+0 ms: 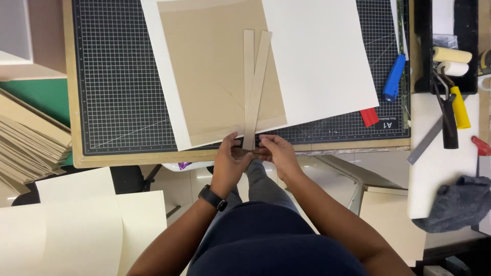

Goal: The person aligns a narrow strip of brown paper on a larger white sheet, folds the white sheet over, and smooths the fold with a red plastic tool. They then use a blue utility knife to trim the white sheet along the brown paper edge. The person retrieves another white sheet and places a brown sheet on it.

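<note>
Two long narrow brown cardboard strips [254, 82] lie side by side on a brown board [209, 71], which rests on a white sheet [166, 87] on the black gridded cutting mat [117, 76]. My left hand [228, 161] and my right hand [276, 152] meet at the near ends of the strips by the mat's front edge, fingers pinching those ends. The left wrist wears a black watch [212, 197]. A second white sheet [322, 56] overlaps the board on the right.
A blue-handled tool [394, 77] and a red piece [369, 117] lie at the mat's right. Paint rollers [452, 59] sit in a black tray. A grey cloth [458, 202] is at far right. Stacked brown boards [30, 145] and cream sheets [76, 230] are at left.
</note>
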